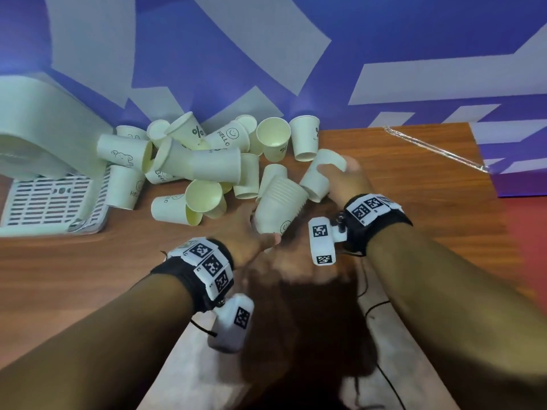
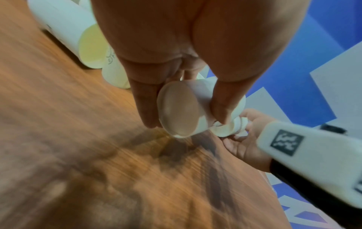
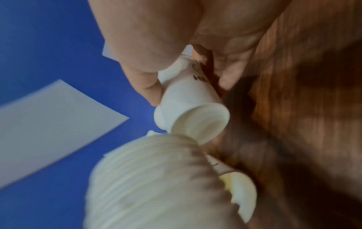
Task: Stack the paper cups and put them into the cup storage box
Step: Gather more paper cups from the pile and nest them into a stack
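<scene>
My left hand (image 1: 254, 229) grips a stack of nested white paper cups (image 1: 278, 205), tilted with its rims pointing up and to the right. In the left wrist view my fingers (image 2: 145, 105) and thumb wrap the stack (image 2: 180, 108) near its base. My right hand (image 1: 340, 176) holds a single paper cup (image 1: 321, 176) just right of the stack's open end. The right wrist view shows this cup (image 3: 192, 102), printed with black letters, pinched between thumb and fingers, its end close to the ribbed rims of the stack (image 3: 152, 178). A pile of loose cups (image 1: 201, 161) lies behind.
The wooden table (image 1: 118, 261) meets a blue and white wall (image 1: 355, 39) at the back. A white appliance (image 1: 44, 128) with a slotted tray (image 1: 44, 202) stands at the left. A clear plastic wrapper (image 1: 435, 149) lies at the back right.
</scene>
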A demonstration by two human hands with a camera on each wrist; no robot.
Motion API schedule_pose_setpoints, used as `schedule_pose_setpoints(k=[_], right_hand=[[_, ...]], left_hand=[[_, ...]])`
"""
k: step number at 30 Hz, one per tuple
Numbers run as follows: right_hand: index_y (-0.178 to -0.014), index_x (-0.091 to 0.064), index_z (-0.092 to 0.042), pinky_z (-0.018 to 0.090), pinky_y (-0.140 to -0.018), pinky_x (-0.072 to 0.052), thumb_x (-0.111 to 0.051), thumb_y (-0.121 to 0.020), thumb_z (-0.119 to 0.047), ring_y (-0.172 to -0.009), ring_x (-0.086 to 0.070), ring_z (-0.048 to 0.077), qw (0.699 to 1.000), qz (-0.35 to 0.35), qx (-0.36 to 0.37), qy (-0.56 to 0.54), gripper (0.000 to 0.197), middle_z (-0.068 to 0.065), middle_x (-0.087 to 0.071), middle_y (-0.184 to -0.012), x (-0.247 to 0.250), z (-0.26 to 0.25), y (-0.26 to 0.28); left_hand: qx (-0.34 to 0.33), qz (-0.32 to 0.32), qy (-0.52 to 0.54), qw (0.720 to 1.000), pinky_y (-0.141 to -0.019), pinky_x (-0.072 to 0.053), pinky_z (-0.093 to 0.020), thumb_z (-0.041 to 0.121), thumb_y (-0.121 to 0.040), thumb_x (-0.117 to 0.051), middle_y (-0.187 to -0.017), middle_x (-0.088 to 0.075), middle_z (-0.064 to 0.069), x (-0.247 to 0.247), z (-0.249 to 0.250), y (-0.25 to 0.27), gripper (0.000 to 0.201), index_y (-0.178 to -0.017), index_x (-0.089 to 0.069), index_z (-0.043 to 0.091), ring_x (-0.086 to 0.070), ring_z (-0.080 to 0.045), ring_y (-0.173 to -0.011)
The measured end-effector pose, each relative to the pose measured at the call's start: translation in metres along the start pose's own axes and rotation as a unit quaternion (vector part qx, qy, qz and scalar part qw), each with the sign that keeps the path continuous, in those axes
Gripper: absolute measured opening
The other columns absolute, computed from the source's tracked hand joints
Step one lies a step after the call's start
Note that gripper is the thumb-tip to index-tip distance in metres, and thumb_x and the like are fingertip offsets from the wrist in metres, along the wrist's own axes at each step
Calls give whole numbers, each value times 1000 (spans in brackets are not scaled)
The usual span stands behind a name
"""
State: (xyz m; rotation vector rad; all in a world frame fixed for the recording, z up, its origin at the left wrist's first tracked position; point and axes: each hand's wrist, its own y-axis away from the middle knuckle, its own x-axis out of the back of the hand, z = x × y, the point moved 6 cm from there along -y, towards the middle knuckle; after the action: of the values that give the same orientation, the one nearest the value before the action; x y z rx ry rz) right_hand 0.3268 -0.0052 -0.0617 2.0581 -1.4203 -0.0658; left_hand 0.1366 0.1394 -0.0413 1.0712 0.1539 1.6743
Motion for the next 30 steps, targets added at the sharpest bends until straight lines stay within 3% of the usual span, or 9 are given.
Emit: schedule_pose_setpoints(k=[3,5,10,12,14,17,21,26,30], right_hand=[[-104,-62,-44,45,-92,-55,-75,-64,-50,-101,-68,19,996,-24,8,-80,42,-8,-70,-104,-6,-6,5],[-102,-63,-47,48,-92,-55,-75,-59,-53,-101,-69,20,996,-41,23,-73,45,-7,-71,-106,-6,-9,2],[-118,-60,-38,40,-94,-54,-68,-77,-53,-100,-66,12,994,-82,67,-6,45,-12,-69,-105,-8,-32,8],[-115,-60,-36,26,-92,-47,-53,-91,-56,-99,-63,6,986,-140,76,46,33,-15,-67,-104,-21,-34,19],[-119,-61,-34,26,-94,-40,-35,-98,-57,-108,-58,8,978,-165,104,67,40,-13,-65,-113,-28,-37,22],[-122,-60,-26,29,-88,-37,-34,-100,-48,-103,-52,12,988,-73,113,71,40,-8,-58,-110,-21,-47,-5],[-129,-52,-24,42,-100,-42,-57,-84,-51,-118,-51,25,976,45,67,202,53,1,-54,-128,-17,-54,-49],[-112,-59,-19,35,-69,-53,-70,-63,-53,-75,-68,23,965,-36,7,259,61,2,-71,-93,-38,-44,-81],[-94,-65,-17,35,-68,-54,-67,-57,-49,-69,-69,26,973,-37,-28,225,49,3,-71,-79,-24,-35,-73]], left_hand=[[0,-2,27,1000,-91,-54,-44,64,-52,-71,-109,-65,13,-1,2,-8,86,-129,-46,35,-65,-14,-98],[-3,-3,32,999,-91,-53,-43,57,-56,-73,-108,-65,13,0,6,-9,82,-129,-46,33,-65,-12,-97],[-31,-21,67,997,-90,-55,-42,60,-55,-74,-110,-67,12,-2,13,-19,83,-129,-50,31,-66,-10,-99],[-34,-14,114,993,-88,-58,-43,58,-58,-77,-110,-69,9,-2,17,-27,81,-129,-51,30,-68,-12,-99],[-24,1,161,987,-85,-59,-46,56,-60,-79,-110,-70,4,1,18,-35,78,-128,-52,29,-70,-16,-98],[-16,-4,174,985,-84,-59,-46,59,-61,-79,-108,-71,3,3,17,-45,76,-127,-54,30,-72,-18,-95],[-34,-11,130,991,-83,-60,-44,61,-65,-74,-103,-72,4,1,18,-49,70,-123,-58,26,-73,-14,-89],[-35,-2,109,993,-86,-58,-40,63,-70,-72,-103,-73,7,4,14,-51,64,-122,-59,28,-71,-10,-90],[-32,2,119,992,-85,-56,-34,53,-75,-75,-105,-71,8,8,12,-48,61,-126,-56,27,-69,-8,-92]])
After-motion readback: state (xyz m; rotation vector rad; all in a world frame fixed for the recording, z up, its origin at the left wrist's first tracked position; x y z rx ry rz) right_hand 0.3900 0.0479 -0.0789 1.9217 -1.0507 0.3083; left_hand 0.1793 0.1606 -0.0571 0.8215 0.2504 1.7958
